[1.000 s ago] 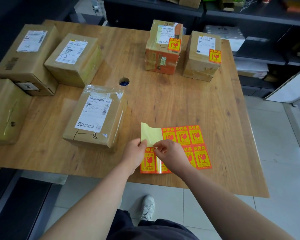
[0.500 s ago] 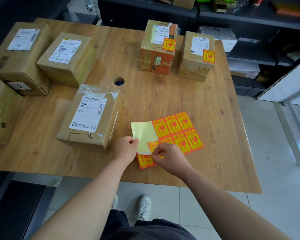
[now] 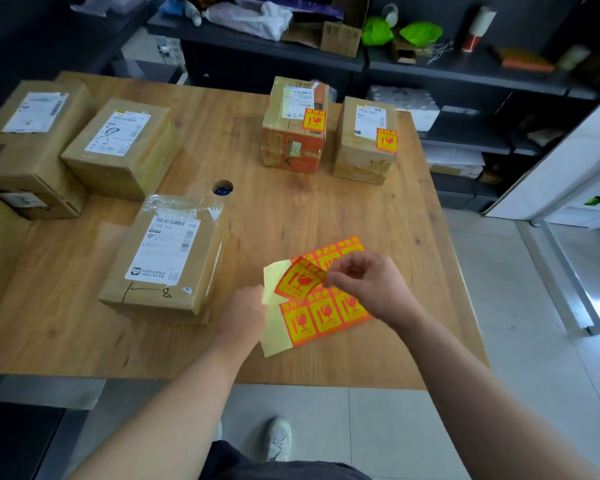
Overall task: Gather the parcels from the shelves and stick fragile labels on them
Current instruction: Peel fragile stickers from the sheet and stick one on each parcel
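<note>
The right hand is pinching a peeled label just above the sheet, the left hand apparently gripping its backing, while two far parcels are wearing labels and four nearer parcels are waiting.

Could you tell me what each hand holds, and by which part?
Right hand pinches a lifted label by its right corner; left hand holds the sheet by its bare left edge.

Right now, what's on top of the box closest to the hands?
A white shipping label, crinkled clear tape and black pen marks sit on the box. The cardboard beneath the label and the underside against the table are covered.
</note>
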### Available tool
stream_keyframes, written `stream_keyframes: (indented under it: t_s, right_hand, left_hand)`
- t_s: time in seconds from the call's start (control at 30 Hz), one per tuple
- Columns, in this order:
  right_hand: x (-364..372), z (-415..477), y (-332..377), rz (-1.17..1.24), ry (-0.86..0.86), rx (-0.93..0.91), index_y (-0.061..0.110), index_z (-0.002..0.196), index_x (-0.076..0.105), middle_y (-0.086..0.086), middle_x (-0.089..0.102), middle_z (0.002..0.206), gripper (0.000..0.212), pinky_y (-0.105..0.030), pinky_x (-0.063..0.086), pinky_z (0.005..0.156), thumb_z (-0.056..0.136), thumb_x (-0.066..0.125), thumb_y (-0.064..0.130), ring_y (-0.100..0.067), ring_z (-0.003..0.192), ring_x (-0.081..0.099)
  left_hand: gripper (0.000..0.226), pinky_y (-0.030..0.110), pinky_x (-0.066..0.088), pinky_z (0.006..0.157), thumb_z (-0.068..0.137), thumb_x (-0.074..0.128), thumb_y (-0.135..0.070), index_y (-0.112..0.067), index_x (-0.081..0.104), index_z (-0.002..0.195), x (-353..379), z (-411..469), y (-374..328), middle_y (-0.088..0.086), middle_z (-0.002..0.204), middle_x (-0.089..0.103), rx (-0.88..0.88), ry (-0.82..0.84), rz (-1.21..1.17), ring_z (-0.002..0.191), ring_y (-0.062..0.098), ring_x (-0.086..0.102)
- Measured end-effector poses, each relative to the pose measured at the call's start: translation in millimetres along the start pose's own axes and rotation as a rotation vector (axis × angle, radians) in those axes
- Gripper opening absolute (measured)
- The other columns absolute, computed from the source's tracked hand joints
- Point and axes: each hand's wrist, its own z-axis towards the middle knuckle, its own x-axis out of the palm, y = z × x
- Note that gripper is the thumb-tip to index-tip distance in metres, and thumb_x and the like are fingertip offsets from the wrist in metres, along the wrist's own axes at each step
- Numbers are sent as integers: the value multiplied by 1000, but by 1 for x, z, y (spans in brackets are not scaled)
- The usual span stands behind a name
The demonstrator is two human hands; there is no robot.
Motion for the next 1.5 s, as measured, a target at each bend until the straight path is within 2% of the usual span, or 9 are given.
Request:
stream_keyframes:
  t_s: [0.03,0.13,0.23,0.3,0.53,0.7,0.93,1.23,1.5]
  right_hand:
    - [-2,2,3,-6,0,-11,14,71,69,-7,72,71,9,-25,47,60,78,73,8,-13,66,64]
    - [-3,7,6,-78,23,-12,14,74,68,-1,72,69,8,-22,48,58,79,71,10,-11,65,65]
    - [5,13,6,-176,47,-13,17,73,68,4,71,66,9,-21,47,59,79,70,11,-7,62,64]
    - [14,17,9,-206,57,-20,19,73,67,5,71,66,11,-25,51,62,80,70,12,-9,64,66]
    - [56,27,35,-178,42,-37,20,77,68,6,71,66,8,-9,39,47,82,69,14,0,57,61]
    - [89,29,52,34,18,150,22,99,58,4,73,72,22,-25,53,63,82,71,28,-7,69,69]
    - [142,23,61,220,41,314,9,77,69,-7,70,68,18,-22,48,57,85,68,24,-13,62,63]
    - [188,15,71,132,-111,367,2,80,67,-4,67,64,26,-21,48,55,89,64,26,-7,56,56]
    - [204,17,74,7,-208,384,8,74,67,-3,67,64,25,-34,53,63,89,63,27,-11,57,59]
  left_hand:
    - [5,30,39,62,90,54,-17,-13,56,91,-1,0,-1,7,95,62,-16,15,-11,82,21,56]
    - [38,33,44,89,98,44,-28,-12,45,133,-6,-8,-6,7,128,54,-1,-84,-52,114,22,53]
    - [25,26,45,76,101,30,-31,-27,55,102,-22,-23,-14,-3,99,64,140,-241,-327,88,0,57]
    - [29,25,47,64,100,33,-35,-24,56,86,-37,-29,-16,-7,80,66,130,-209,-457,72,2,58]
    - [12,20,46,56,89,62,-27,-18,66,83,-76,-35,-1,-7,74,67,80,-156,-500,66,6,60]
    - [11,30,52,60,90,63,-25,-16,66,84,-104,-33,18,-1,76,70,-18,-141,-646,68,16,65]
    - [10,27,55,57,91,62,-22,-13,66,88,-134,-31,52,1,79,72,-71,-75,-736,68,18,67]
    - [7,31,55,71,89,63,-22,-21,70,91,-149,-21,95,-9,87,69,27,-53,-527,78,9,63]
    - [28,7,34,52,84,70,-28,-27,48,101,-154,-8,101,-10,73,67,98,-61,-341,68,0,61]
